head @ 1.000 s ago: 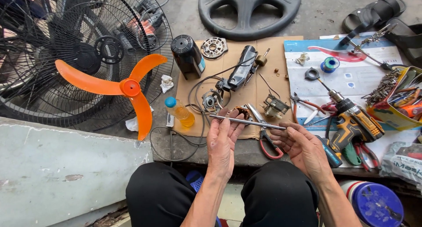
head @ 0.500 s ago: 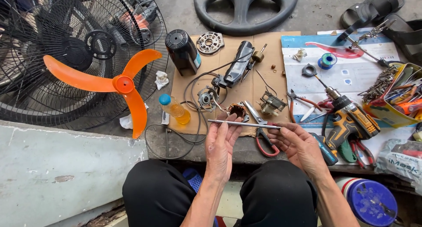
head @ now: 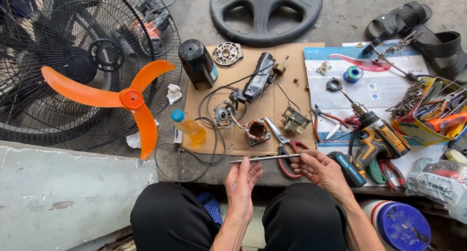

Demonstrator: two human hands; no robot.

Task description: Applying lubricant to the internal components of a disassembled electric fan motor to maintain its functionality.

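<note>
At the near edge of the cardboard sheet (head: pixel 272 93), both hands have the thin metal rod (head: pixel 265 158) held level. My left hand (head: pixel 242 183) pinches one end in its fingertips and my right hand (head: pixel 318 169) curls around the other. Looks to me like I'm checking the shaft, so I'd guess the next move is a slow roll between the fingers. Room is tight though: red-handled scissors (head: pixel 287 151) sit right under the rod, the copper-wound stator (head: pixel 257 132) is just beyond, and the cordless drill (head: pixel 377 139) crowds the right. Towards my knees it's open.
</note>
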